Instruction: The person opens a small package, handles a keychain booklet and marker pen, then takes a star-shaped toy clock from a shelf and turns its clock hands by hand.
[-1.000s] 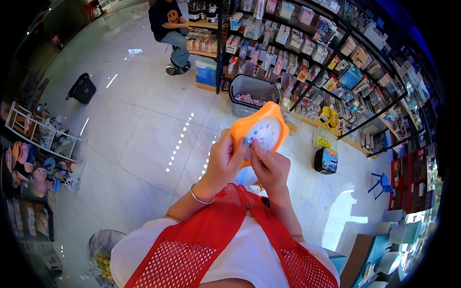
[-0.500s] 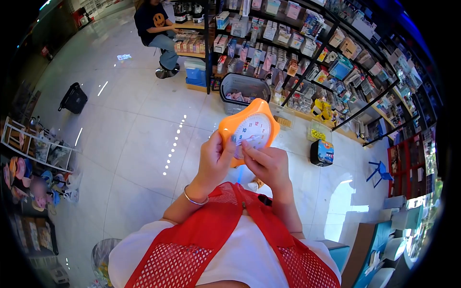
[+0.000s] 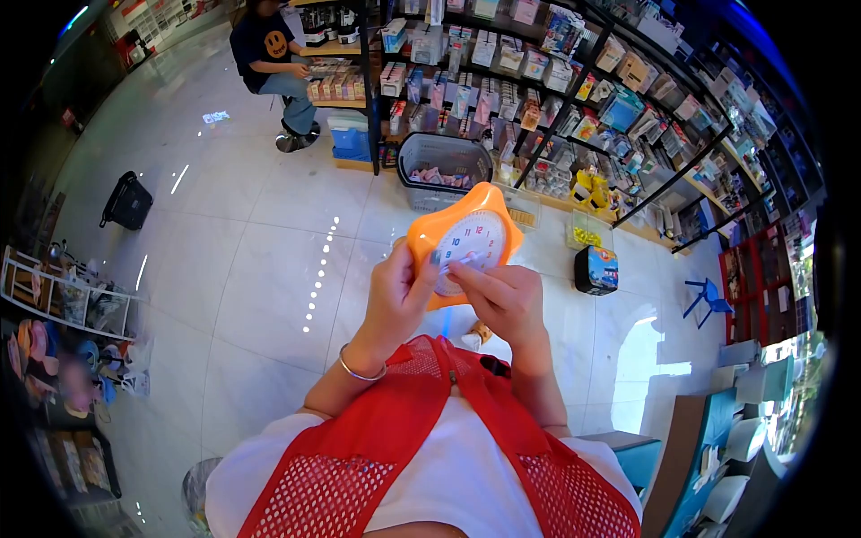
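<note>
An orange clock [image 3: 429, 231] with a wavy rim and a white numbered face is held up in front of my chest, its face tilted to the right. My left hand [image 3: 395, 296] grips its left side, with the thumb over the front edge near the 9. The fingers of my right hand [image 3: 509, 305] are pressed together, their tips touching the lower part of the face near the pointers. Whatever they pinch there is hidden. A bracelet circles my left wrist.
Ahead, a grey basket [image 3: 444, 186] stands by shelves [image 3: 466, 81] packed with small goods. A person [image 3: 269, 63] sits at the shelf's left end. A dark box [image 3: 596, 270] and blue stool [image 3: 708, 300] are on the right, a black basket [image 3: 127, 201] on the left.
The view has shifted slightly, moving the background a little left. My right fingertips have moved slightly left on the clock's face. My left hand keeps its grip.
</note>
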`<state>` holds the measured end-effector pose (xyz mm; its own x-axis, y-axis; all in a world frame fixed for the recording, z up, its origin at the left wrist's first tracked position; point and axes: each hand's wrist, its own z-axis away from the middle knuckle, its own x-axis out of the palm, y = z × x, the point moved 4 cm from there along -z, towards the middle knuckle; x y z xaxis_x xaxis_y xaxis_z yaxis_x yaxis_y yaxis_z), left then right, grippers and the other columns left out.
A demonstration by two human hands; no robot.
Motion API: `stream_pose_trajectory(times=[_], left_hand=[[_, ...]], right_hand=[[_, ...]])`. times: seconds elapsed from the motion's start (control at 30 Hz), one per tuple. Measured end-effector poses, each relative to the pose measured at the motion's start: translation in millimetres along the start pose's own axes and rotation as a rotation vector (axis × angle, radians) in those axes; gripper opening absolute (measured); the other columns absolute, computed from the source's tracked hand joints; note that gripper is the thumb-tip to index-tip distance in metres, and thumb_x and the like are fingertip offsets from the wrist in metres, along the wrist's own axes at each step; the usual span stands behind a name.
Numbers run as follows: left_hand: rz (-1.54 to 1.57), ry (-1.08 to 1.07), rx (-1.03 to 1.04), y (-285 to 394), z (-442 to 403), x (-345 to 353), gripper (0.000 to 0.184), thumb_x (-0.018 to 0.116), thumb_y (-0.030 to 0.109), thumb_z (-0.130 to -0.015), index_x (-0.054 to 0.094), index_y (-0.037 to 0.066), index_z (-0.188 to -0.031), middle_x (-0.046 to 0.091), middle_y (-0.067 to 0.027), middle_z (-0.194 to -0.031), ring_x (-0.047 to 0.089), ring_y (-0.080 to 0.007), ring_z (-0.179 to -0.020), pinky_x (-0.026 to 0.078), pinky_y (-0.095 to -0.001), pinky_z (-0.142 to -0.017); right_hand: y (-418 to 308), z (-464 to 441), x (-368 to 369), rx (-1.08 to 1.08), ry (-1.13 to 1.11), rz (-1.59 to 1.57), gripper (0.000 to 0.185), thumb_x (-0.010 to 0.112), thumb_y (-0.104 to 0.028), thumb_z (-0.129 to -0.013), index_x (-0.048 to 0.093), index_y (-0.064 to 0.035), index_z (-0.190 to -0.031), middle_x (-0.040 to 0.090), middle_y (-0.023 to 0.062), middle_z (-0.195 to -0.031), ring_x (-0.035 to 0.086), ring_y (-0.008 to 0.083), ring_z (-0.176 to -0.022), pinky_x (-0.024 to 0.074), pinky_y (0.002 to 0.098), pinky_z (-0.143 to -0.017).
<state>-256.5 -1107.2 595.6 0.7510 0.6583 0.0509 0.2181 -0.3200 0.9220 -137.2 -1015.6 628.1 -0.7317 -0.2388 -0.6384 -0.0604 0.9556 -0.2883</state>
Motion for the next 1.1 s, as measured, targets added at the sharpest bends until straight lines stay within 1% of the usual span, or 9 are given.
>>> stream_pose_trajectory(times=[0.13,0.33,0.43,0.53,0.63,0.83,0.93,1.03,1.1], left_hand=[[-0.003,-0.008,-0.004,-2,2,1,0.017,0.052,0.014,-0.091,0.05,-0.002,-0.096,0.053,-0.0013,-0.066,0.045,-0.0013,-0.057,0.036,-0.0186,-0.048],[0.06,0.008,0.03,4,2,2,0.02,0.05,0.014,-0.092,0.05,-0.003,-0.101,0.054,-0.0015,-0.07,0.046,-0.0014,-0.06,0.037,-0.0186,-0.05],[0.042,-0.023,0.03,3,2,1,0.022,0.05,0.015,-0.092,0.05,-0.003,-0.104,0.054,-0.0018,-0.07,0.047,-0.0016,-0.061,0.038,-0.0188,-0.052],[0.041,-0.03,0.002,1,3,0,0.021,0.051,0.015,-0.092,0.05,-0.003,-0.101,0.054,-0.0014,-0.069,0.047,-0.0018,-0.06,0.038,-0.0192,-0.051],[0.016,-0.038,-0.015,-3,3,-1,0.02,0.052,0.016,-0.091,0.05,-0.003,-0.096,0.054,-0.0017,-0.067,0.047,-0.0023,-0.058,0.038,-0.0195,-0.049],[0.008,-0.023,0.025,-3,3,-1,0.019,0.054,0.016,-0.09,0.05,-0.003,-0.089,0.053,-0.004,-0.061,0.047,-0.0041,-0.052,0.037,-0.0208,-0.046],[-0.019,-0.022,0.025,-1,4,0,0.019,0.054,0.016,-0.09,0.05,-0.003,-0.088,0.053,-0.0041,-0.06,0.047,-0.0047,-0.051,0.036,-0.0213,-0.045],[-0.104,-0.041,0.064,-3,5,-2,0.019,0.054,0.016,-0.09,0.05,-0.003,-0.088,0.052,-0.0035,-0.059,0.046,-0.0047,-0.05,0.036,-0.0216,-0.045],[-0.085,-0.037,0.056,-3,5,-1,0.019,0.053,0.016,-0.09,0.05,-0.003,-0.087,0.052,-0.0036,-0.059,0.046,-0.0045,-0.05,0.035,-0.0219,-0.045]], right_hand=[[-1,-1,2,-0.002,0.107,-0.026,0.022,0.067,-0.007,-0.07,0.067,-0.0153,-0.091,0.058,-0.0004,-0.06,0.054,0.0161,-0.049,0.041,0.0274,-0.044],[-3,0,4,0.052,0.101,-0.002,0.017,0.067,-0.007,-0.071,0.067,-0.0138,-0.088,0.061,0.0012,-0.063,0.057,0.0174,-0.05,0.0426,0.0277,-0.044],[-4,1,4,0.067,0.095,-0.005,0.016,0.067,-0.003,-0.072,0.067,-0.0095,-0.087,0.064,0.004,-0.065,0.06,0.0191,-0.052,0.0448,0.0274,-0.047],[-3,0,5,0.059,0.181,-0.007,0.016,0.067,-0.008,-0.072,0.066,-0.0127,-0.087,0.061,0.002,-0.063,0.057,0.0178,-0.05,0.0434,0.0273,-0.045],[-3,0,6,0.123,0.215,-0.048,0.014,0.068,-0.009,-0.073,0.067,-0.0116,-0.086,0.061,0.0032,-0.06,0.057,0.0178,-0.048,0.0429,0.0269,-0.045],[-3,-1,6,0.518,0.27,-0.324,0.01,0.072,-0.004,-0.073,0.067,-0.0041,-0.082,0.045,-0.0017,-0.047,0.038,0.0043,-0.041,0.0314,0.0191,-0.042],[3,1,9,0.619,0.355,-0.468,0.01,0.071,-0.003,-0.074,0.065,-0.0002,-0.081,0.038,-0.0057,-0.048,0.031,0.0,-0.045,0.0269,0.0166,-0.043],[7,-1,7,0.698,0.394,-0.473,0.009,0.07,-0.003,-0.075,0.064,0.0017,-0.08,0.039,-0.0069,-0.049,0.031,-0.0008,-0.046,0.0271,0.0166,-0.044],[10,-1,6,0.705,0.401,-0.486,0.013,0.07,-0.003,-0.076,0.062,0.0017,-0.085,0.04,-0.0066,-0.052,0.033,-0.0008,-0.047,0.0272,0.0162,-0.044]])
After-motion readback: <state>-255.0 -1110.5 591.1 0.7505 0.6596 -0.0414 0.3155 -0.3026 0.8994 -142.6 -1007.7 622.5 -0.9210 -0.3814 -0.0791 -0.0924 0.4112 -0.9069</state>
